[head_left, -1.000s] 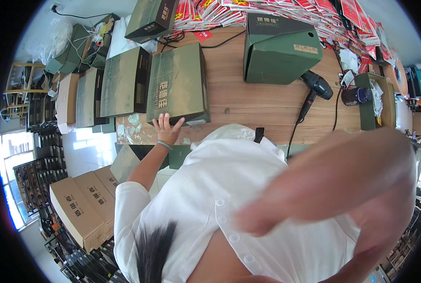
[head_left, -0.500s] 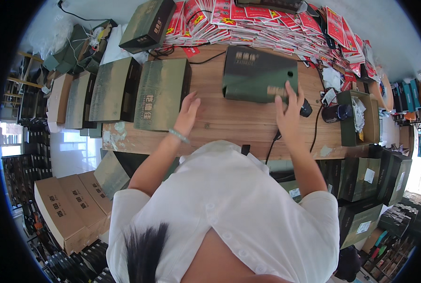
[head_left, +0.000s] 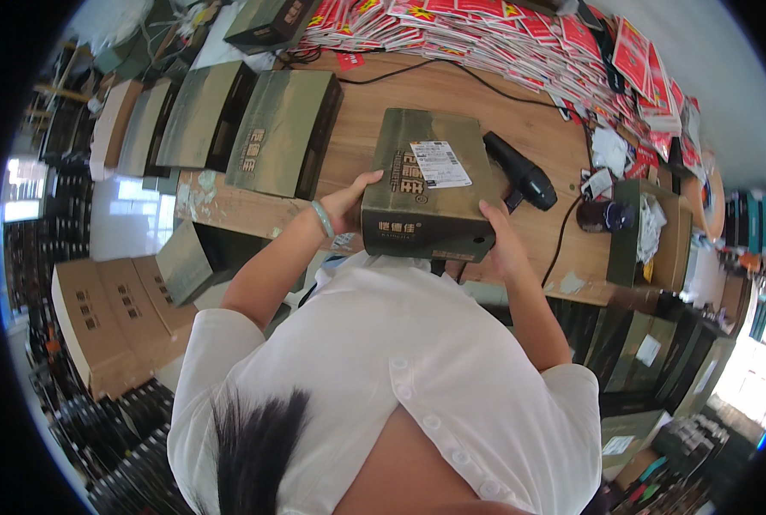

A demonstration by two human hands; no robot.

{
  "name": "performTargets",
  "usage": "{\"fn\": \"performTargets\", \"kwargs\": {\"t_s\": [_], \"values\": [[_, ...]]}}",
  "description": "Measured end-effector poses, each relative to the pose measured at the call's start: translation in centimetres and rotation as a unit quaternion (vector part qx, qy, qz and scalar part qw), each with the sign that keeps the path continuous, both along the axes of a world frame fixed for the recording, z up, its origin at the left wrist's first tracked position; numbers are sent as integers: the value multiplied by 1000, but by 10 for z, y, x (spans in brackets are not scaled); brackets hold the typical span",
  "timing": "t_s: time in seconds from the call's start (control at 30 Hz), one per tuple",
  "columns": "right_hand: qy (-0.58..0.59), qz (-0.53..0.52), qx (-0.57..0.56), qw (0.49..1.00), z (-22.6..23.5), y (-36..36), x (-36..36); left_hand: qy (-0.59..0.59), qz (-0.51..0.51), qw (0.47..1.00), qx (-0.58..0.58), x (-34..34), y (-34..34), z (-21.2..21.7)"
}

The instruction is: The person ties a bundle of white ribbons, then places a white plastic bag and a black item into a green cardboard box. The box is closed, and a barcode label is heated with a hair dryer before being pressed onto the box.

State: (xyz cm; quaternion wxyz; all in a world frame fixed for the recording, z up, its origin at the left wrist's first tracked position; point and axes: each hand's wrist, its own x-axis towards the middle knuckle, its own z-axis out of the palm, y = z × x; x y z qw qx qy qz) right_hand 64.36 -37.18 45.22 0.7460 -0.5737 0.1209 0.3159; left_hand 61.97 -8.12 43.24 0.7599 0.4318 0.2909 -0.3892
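Observation:
A dark green shoebox [head_left: 392,212] with a white label [head_left: 440,164] on its lid is held close in front of my body, over the table's near edge. My left hand [head_left: 349,204] grips its left side, the thumb lying over the lid's edge. On the opposite side my right hand [head_left: 505,239] holds the near right corner, with most of its fingers hidden by the box. Just beyond, to the right, lies a black hair dryer [head_left: 520,172] on the wooden table [head_left: 409,81].
Several green shoeboxes [head_left: 284,133] stand along the table's left side. Red printed packets [head_left: 486,47] are heaped along the back. At right are a dark jar [head_left: 604,215] and an open box [head_left: 649,232] with crumpled paper inside. Brown cartons [head_left: 121,309] sit lower left; a black cable crosses the tabletop.
The shoebox has come nearer to me and turned, so its labelled lid now faces up. Both hands have closed on its sides. The hair dryer, mostly hidden before, now shows fully.

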Motion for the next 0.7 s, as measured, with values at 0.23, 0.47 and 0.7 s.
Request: {"fn": "performTargets", "kwargs": {"t_s": [0.23, 0.47, 0.7], "values": [[30, -40, 164, 985, -72, -3, 19, -196, 245, 946, 78, -101, 5, -1], [51, 84, 33, 995, -140, 31, 26, -287, 497, 819, 21, -252, 31, 14], [97, 281, -8, 955, -157, 77, -14, -86, 796, 593, 88, -402, 9, -65]]}}
